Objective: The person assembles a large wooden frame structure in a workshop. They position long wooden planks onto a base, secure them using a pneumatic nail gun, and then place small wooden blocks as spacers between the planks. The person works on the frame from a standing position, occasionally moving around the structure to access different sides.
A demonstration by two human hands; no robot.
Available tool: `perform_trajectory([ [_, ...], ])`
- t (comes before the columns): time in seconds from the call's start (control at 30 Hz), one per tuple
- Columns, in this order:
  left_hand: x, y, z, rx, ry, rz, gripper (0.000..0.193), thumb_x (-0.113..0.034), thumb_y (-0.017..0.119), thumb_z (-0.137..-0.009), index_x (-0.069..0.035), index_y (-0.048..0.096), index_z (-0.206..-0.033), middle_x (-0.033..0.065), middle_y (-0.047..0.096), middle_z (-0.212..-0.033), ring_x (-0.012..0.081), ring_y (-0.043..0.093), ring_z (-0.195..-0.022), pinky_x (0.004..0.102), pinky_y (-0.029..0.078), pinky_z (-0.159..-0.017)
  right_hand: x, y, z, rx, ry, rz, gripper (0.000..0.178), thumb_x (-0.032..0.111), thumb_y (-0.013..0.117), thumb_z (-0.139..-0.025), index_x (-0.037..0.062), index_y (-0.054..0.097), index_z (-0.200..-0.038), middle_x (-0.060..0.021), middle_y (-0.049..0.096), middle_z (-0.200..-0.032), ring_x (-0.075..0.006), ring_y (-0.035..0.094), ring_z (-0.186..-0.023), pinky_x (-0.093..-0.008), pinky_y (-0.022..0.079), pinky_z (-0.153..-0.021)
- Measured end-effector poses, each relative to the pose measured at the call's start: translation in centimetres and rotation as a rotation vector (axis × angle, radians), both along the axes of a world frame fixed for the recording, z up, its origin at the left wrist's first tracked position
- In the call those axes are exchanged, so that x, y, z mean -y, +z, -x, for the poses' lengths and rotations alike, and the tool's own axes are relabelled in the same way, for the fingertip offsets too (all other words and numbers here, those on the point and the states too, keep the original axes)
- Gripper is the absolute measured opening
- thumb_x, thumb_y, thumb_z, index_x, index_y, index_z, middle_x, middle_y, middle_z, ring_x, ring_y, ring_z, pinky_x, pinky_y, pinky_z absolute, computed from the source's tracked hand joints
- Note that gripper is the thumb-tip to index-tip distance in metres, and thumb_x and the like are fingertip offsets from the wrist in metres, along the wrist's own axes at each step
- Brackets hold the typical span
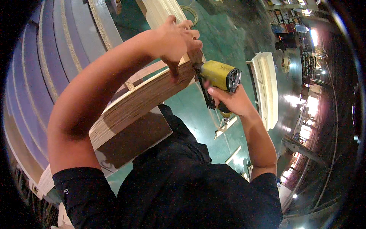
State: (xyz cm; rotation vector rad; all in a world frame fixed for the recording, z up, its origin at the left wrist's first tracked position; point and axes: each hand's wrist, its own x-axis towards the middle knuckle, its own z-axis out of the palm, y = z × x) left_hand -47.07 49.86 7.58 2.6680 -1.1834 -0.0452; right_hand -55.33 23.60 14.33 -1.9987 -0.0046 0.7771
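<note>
My right hand (233,101) is closed round the handle of a yellow and black nail gun (218,72), with an air hose fitting at the handle's lower end. The gun's nose is against or very close to the end of a long wooden board (148,97) with a layered, striped face. Over the corner of that board lies my left hand (173,40), its fingers bent across the far side and the thumb down on the near face. Just beyond it, a pale wooden board (160,13) runs away at an angle. The nose's exact contact point is hidden.
Several lilac-grey strips (74,34) with chipboard edges fill the left side. A brown panel (141,131) shows below the long board. On the green floor (187,110), pale boards (265,89) are stacked at the right, and a coiled hose (189,15) lies far off.
</note>
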Motion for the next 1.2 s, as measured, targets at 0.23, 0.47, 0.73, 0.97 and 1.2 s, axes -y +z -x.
perform_trajectory([
  [0.23, 0.3, 0.4, -0.4, -0.018, 0.007, -0.024, 0.114, -0.069, 0.095, -0.043, -0.025, 0.058, -0.142, -0.0022, 0.058, -0.139, 0.0312, 0.04, -0.145, 0.0588, 0.042, -0.105, -1.1, 0.5, -0.5, 0.012, 0.03, 0.063, 0.03, 0.02, 0.077, -0.093, 0.0064, 0.067, -0.117, 0.0001, 0.067, -0.085, -0.009, 0.06, -0.061, -0.029, 0.049, -0.055],
  [0.47, 0.6, 0.6, -0.3, -0.104, 0.027, -0.054, 0.12, -0.054, 0.099, -0.042, -0.027, 0.052, -0.149, 0.0011, 0.05, -0.154, 0.0361, 0.034, -0.152, 0.0689, 0.037, -0.11, -1.4, 0.7, -0.4, 0.019, 0.047, 0.183, 0.023, 0.02, 0.074, -0.095, 0.0057, 0.068, -0.111, 0.0009, 0.065, -0.077, -0.0093, 0.059, -0.06, -0.0295, 0.049, -0.055],
  [0.73, 0.5, -0.1, -0.5, -0.01, 0.012, -0.013, 0.113, -0.068, 0.094, -0.046, -0.023, 0.058, -0.143, -0.0014, 0.057, -0.139, 0.0327, 0.037, -0.147, 0.0601, 0.04, -0.107, -1.4, 0.7, -0.1, 0.009, 0.022, 0.158, 0.031, 0.016, 0.077, -0.092, 0.0055, 0.066, -0.119, 0.0006, 0.067, -0.082, -0.0099, 0.06, -0.063, -0.0305, 0.05, -0.056],
  [0.97, 1.1, 0.5, -0.6, -0.03, 0.043, -0.109, 0.115, -0.068, 0.094, -0.047, -0.024, 0.054, -0.146, -0.003, 0.055, -0.14, 0.0285, 0.039, -0.143, 0.0594, 0.041, -0.106, -0.8, -0.1, 1.1, 0.003, -0.018, 0.167, 0.029, 0.013, 0.076, -0.092, 0.0052, 0.066, -0.119, -0.0005, 0.068, -0.087, -0.0093, 0.06, -0.065, -0.0295, 0.051, -0.06],
  [1.2, 1.0, 1.7, 0.0, -0.111, 0.021, -0.161, 0.121, -0.063, 0.096, -0.05, -0.027, 0.046, -0.154, -0.0011, 0.046, -0.154, 0.032, 0.028, -0.154, 0.066, 0.033, -0.114, 1.7, -2.4, 4.8, 0.085, -0.028, -0.018, 0.03, 0.013, 0.076, -0.093, 0.0065, 0.066, -0.12, -0.0006, 0.07, -0.096, -0.0092, 0.061, -0.072, -0.0289, 0.053, -0.065],
])
